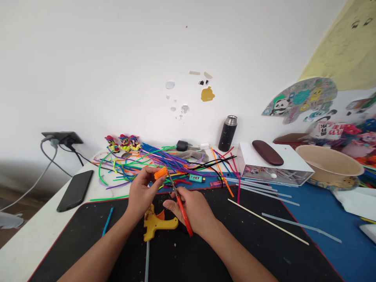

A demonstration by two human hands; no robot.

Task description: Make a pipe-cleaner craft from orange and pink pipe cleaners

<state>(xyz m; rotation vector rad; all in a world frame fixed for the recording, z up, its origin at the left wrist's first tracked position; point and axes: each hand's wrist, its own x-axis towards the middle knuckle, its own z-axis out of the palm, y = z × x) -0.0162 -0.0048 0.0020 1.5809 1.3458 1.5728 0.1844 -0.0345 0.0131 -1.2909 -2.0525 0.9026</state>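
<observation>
Pinched in the fingers of my left hand (144, 188) is a small orange fuzzy piece (160, 173), which looks like folded pipe cleaner. My right hand (194, 207) grips red-handled scissors (183, 215), their metal blades pointing up and touching or nearly touching the orange piece's right side. Whether the blades are closed I cannot make out. Below my hands a yellow hot glue gun (158, 223) lies on the black mat (211, 258), a translucent glue stick (147, 258) running from it. Behind my hands spreads a pile of colourful pipe cleaners (164, 158).
A phone (75, 190) lies at the left, near a wall socket with cables (63, 138). Small figurines (125, 143) stand by the wall. At the right are a black bottle (228, 134), a white box (276, 160), a beige bowl (329, 162), glue sticks (270, 192) and a thin wooden stick (267, 221).
</observation>
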